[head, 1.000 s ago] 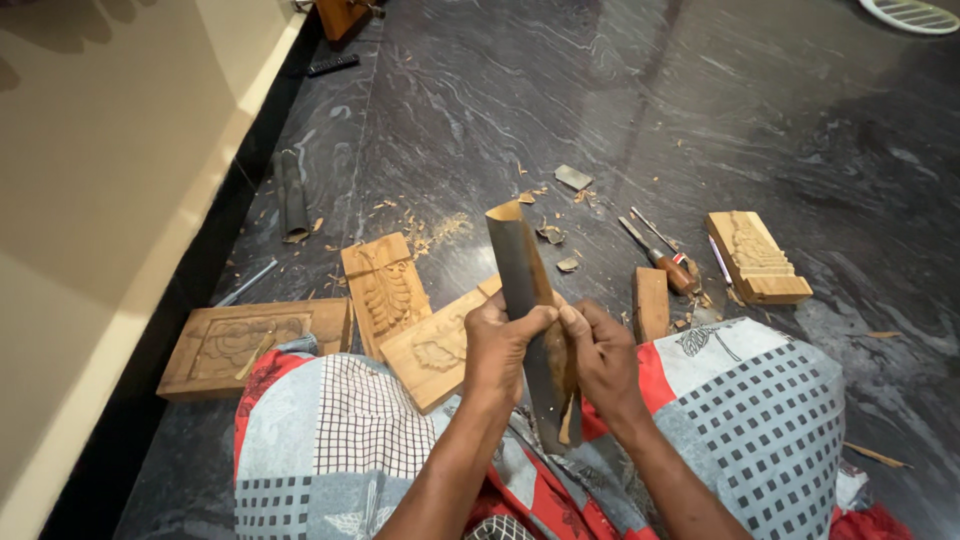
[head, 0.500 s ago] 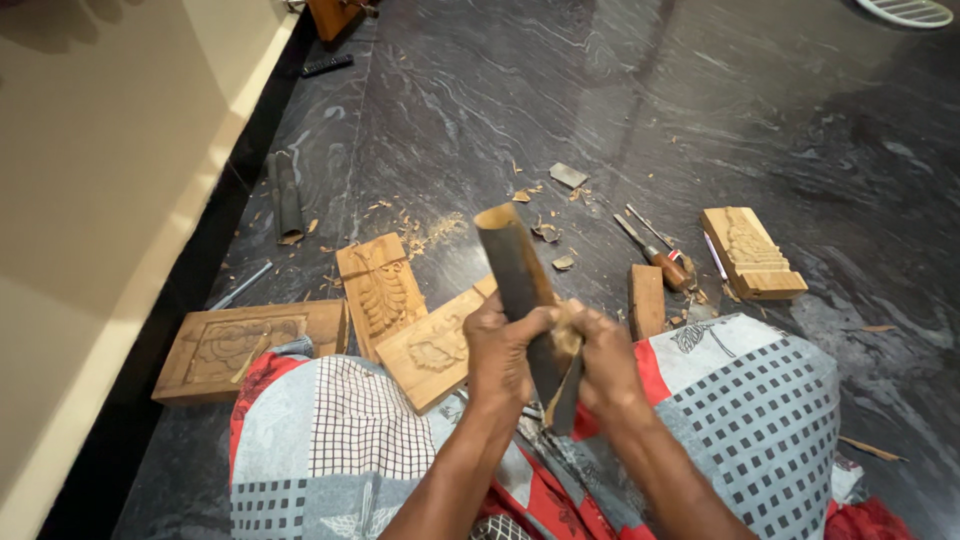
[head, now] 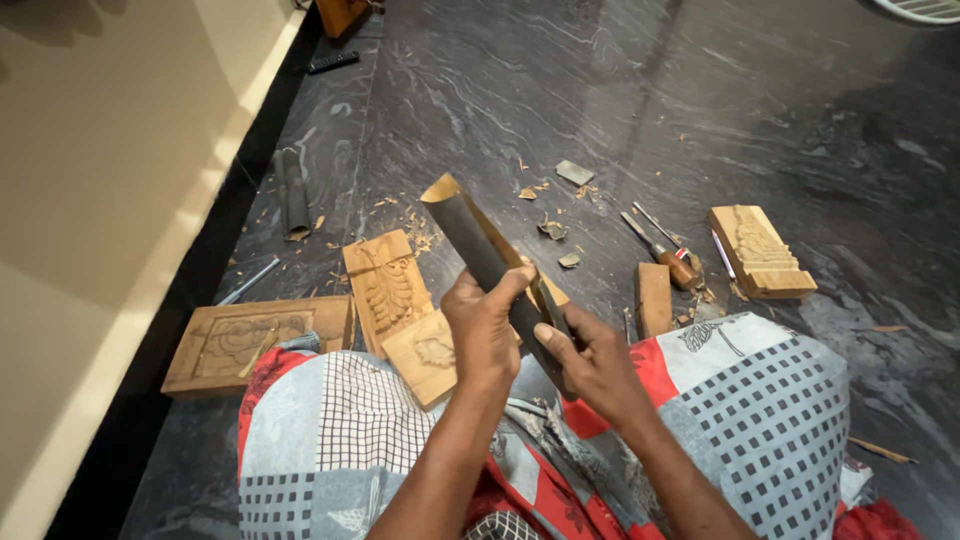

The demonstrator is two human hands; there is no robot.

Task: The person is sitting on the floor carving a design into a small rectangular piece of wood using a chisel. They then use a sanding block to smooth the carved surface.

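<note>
A long dark curved strip (head: 468, 230), tan along its edge, slants up and to the left in front of me. My left hand (head: 484, 328) grips its lower half. My right hand (head: 596, 362) is closed on a slim dark tool (head: 553, 305) pressed against the strip's lower end. Both hands hover over my lap, which is covered by a grey, white and red patterned cloth (head: 760, 410). Just under the strip lie a carved leaf block (head: 385, 285) and a smaller carved block (head: 425, 355), partly hidden by my left hand.
On the dark marble floor lie a carved flat panel (head: 250, 340) at left, a plain wood block (head: 653, 298), a carved block (head: 758, 252) at right, chisels (head: 662, 250), wood chips and a dark curved piece (head: 292, 195). A cream wall (head: 110, 180) runs along the left.
The strip's upper end has swung down and to the left, from nearly upright to slanted. My hands have stayed over my lap, and my right hand has shifted lower on the strip.
</note>
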